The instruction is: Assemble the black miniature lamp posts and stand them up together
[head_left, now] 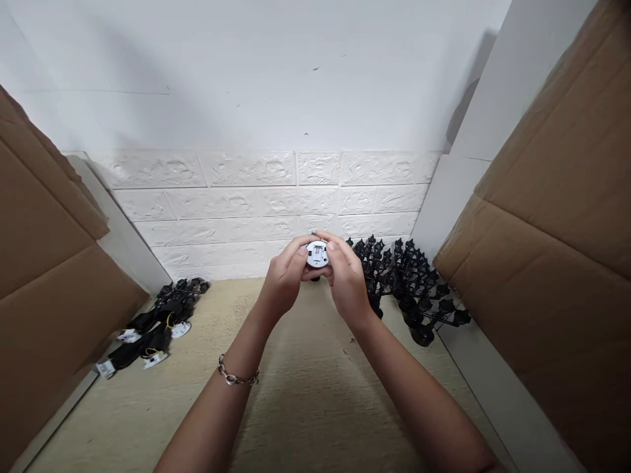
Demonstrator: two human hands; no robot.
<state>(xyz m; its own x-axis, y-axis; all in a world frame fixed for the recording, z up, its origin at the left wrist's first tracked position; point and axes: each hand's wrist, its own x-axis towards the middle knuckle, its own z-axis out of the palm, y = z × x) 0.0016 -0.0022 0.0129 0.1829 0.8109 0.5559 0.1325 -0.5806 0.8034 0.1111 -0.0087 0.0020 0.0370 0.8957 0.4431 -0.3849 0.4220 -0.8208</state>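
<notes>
Between both hands is a round white disc (317,253) with a recessed rectangle in its middle and a few small dark spots. My left hand (288,266) grips its left side, the thumb pressed on the face. On the opposite edge my right hand (345,272) holds it the same way, thumb on top and fingers curled beneath. A small dark piece shows under the disc, mostly hidden by the fingers. The hands are raised above the table, close to the brick-patterned wall.
Many black star-topped pieces (414,282) stand at the right. On the left lie several black pieces (158,322) with white discs (181,329) and yellow wires. Brown cardboard (557,197) lines the right side, and more cardboard (54,263) the left. A white brick-patterned wall (251,203) closes the back.
</notes>
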